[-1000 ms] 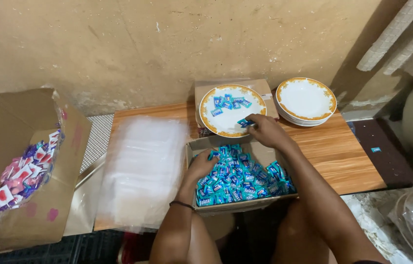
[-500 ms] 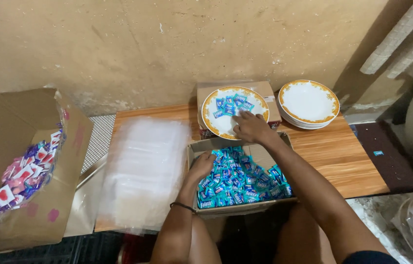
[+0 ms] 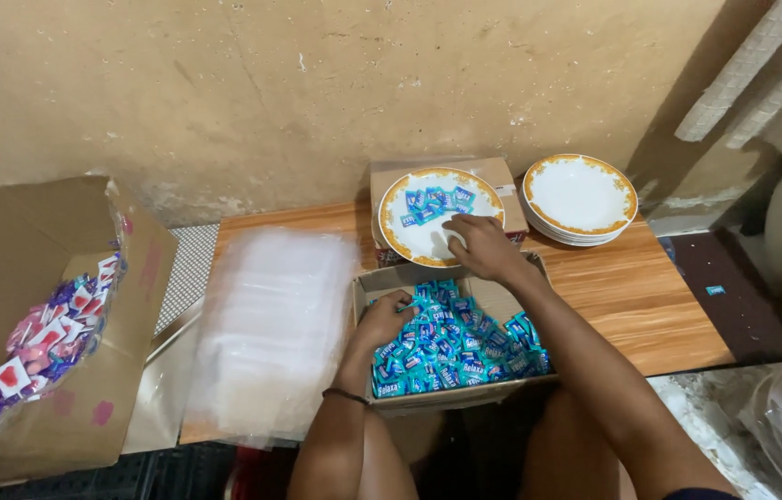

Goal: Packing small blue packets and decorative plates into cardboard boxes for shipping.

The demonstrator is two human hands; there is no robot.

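Blue sachets (image 3: pixel 451 347) fill the centre box (image 3: pixel 511 298); left hand (image 3: pixel 384 318) curls among them, fingertips buried, grip unclear. Right hand (image 3: pixel 476 244) spreads over the plate (image 3: pixel 400 231), hiding its lower rim.

Teal-blue sachets (image 3: pixel 451 347), white gold-rimmed plate (image 3: pixel 428 241), brown cardboard box (image 3: pixel 409 278), pink-purple packets (image 3: pixel 39 343), orange-brown wood-grain table (image 3: pixel 632 296)

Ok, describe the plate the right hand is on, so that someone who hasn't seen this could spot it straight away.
Look at the wooden table against the wall. Two gold-rimmed white plates sit at its back edge. It is the left plate, resting on a cardboard box under the right hand. It alone holds blue sachets; the stacked plates to its right hold nothing.
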